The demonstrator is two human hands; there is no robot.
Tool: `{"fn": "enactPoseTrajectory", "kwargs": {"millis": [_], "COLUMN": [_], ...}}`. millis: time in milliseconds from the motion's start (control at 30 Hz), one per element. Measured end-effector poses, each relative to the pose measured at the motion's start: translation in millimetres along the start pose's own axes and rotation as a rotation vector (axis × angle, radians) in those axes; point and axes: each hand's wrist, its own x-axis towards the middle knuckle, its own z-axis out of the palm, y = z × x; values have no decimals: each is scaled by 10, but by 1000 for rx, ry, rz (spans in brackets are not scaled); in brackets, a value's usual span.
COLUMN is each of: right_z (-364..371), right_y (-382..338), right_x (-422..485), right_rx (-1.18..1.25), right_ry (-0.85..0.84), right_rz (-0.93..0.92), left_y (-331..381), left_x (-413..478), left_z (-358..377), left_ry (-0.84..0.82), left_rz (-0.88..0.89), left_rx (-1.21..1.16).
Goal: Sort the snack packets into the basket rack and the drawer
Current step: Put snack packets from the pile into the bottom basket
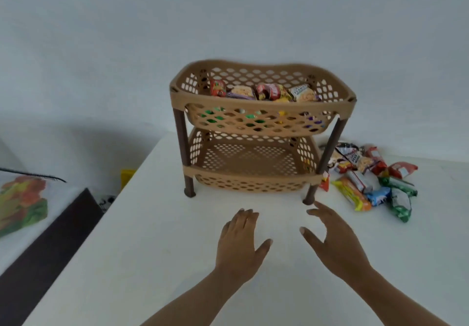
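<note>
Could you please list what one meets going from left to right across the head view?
floral cloth → yellow object → rack → loose packets

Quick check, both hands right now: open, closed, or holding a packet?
Left hand: open, fingers straight, palm down over the table, holding nothing.
Right hand: open, fingers spread and relaxed, holding nothing.
</note>
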Motion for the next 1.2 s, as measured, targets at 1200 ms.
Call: {"fn": "enactPoseTrajectory", "kwargs": {"millis": [1200], "right_z": [-120], "right_y": [2428], "right_x": [-343], "right_rx": [-260], "right_ry": [-123], "right_rz": [103], "left_y": [1271], "left_x": [159], "left_z": [1331], "left_ry": [-124], "left_rz": [-317], "left_rx": [266]}}
